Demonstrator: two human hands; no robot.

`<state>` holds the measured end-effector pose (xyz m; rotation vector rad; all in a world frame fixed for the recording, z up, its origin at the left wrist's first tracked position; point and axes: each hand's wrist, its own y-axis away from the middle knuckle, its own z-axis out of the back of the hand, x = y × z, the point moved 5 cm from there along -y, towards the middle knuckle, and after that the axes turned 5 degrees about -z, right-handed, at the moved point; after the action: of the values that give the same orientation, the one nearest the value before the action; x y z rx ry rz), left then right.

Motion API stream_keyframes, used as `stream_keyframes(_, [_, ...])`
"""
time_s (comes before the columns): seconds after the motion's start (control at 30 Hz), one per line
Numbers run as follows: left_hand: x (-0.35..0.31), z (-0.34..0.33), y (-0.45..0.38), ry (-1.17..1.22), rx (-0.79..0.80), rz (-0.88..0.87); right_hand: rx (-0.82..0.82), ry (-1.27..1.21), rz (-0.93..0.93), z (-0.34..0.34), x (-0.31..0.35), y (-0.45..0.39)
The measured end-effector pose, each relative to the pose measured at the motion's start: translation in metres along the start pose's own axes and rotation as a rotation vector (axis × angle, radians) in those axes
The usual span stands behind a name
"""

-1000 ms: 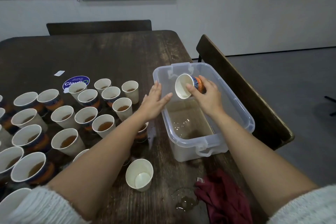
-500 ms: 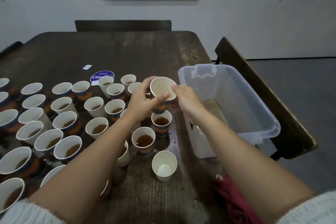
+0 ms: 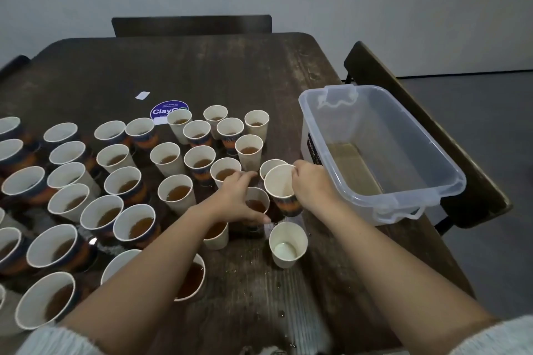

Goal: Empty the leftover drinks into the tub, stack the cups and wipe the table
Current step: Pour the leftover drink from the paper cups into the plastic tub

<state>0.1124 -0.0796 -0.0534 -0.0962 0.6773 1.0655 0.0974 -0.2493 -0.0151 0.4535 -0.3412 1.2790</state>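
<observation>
Hands are working together — right hand [image 3: 313, 183] pinching an empty cup's [image 3: 281, 192] rim, left hand [image 3: 240, 200] gripping a full cup [image 3: 256, 204]; lifting it level should avoid spills.

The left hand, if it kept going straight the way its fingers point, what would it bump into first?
Probably the empty cup that the right hand holds. The left hand points rightward while gripping a cup of brown drink, and that empty cup stands just beyond; depth is unclear.

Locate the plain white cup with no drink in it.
In the head view the empty cup stands alone near the table's front right, just in front of the right hand, with the tub behind and to its right.
</observation>
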Motion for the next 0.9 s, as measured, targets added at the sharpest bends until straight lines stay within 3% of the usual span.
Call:
stream_keyframes(0.3, [0.000, -0.021, -0.008, -0.205, 0.087, -0.033, 0.181, -0.290, -0.346, -0.034, -0.044, 0.000])
stream_keyframes(0.57, [-0.003, -0.014, -0.012, -0.138, 0.066, 0.011, 0.233, -0.349, -0.377, -0.041, -0.052, 0.001])
stream_keyframes(0.67, [-0.006, 0.000, -0.011, -0.111, 0.044, 0.038, 0.175, -0.296, -0.311, -0.034, -0.047, -0.001])
stream_keyframes(0.9, [-0.028, 0.051, -0.011, -0.092, -0.063, 0.021, -0.156, -0.316, -0.031, -0.004, -0.008, 0.002])
